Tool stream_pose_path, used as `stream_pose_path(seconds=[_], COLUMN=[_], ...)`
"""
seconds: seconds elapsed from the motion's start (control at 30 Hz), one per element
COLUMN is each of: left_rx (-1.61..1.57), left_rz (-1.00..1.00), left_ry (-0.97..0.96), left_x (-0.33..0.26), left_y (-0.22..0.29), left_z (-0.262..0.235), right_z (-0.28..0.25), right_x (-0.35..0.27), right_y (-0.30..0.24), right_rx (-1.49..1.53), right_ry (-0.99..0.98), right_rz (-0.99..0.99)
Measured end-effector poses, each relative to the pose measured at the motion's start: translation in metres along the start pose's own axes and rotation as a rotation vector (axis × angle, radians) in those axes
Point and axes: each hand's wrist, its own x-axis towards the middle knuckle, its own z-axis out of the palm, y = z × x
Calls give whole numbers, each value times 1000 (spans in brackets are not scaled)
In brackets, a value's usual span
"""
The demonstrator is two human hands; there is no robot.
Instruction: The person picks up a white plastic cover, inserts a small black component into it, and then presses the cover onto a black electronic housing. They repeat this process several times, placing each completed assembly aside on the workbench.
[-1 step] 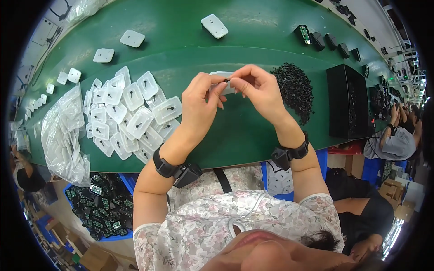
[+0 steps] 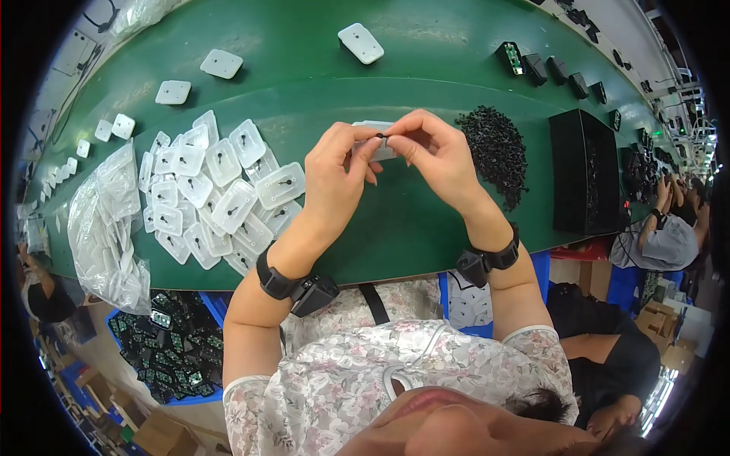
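Observation:
In front of me, my left hand [image 2: 337,173] and my right hand [image 2: 439,161] meet fingertip to fingertip. Both pinch a small black part [image 2: 381,137], mostly covered by the fingers, so its exact shape is hidden. Just behind and below them shows the edge of a white translucent plastic cover [image 2: 372,123]; whether the fingers touch it I cannot tell. To the left of my left hand lies a heap of similar translucent covers [image 2: 237,202], many with a small black piece on them. Right of my right hand is a pile of tiny black parts [image 2: 493,152].
A black open box [image 2: 570,175] stands at the right, beyond the pile. White cases [image 2: 361,43] and black housings [image 2: 534,68] stand spaced along the green table [image 2: 426,243]. A clear plastic bag [image 2: 106,228] lies at left; below is a blue bin of circuit boards [image 2: 163,346]. Co-workers sit at right.
My right fingertips have shifted very slightly at the small black part. Otherwise both hands and the things around them look the same.

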Motion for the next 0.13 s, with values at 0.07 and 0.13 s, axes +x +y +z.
stream_pose_path(seconds=[0.07,0.13], left_rx=[-52,-126], left_rz=[-45,-159], left_ry=[-13,-60], left_x=[1,-1], left_y=[0,2], left_z=[-1,-1], right_z=[-2,-1], right_x=[-1,-2], right_y=[3,1], right_rx=[-418,-525], right_ry=[36,68], right_rz=[-419,-499])
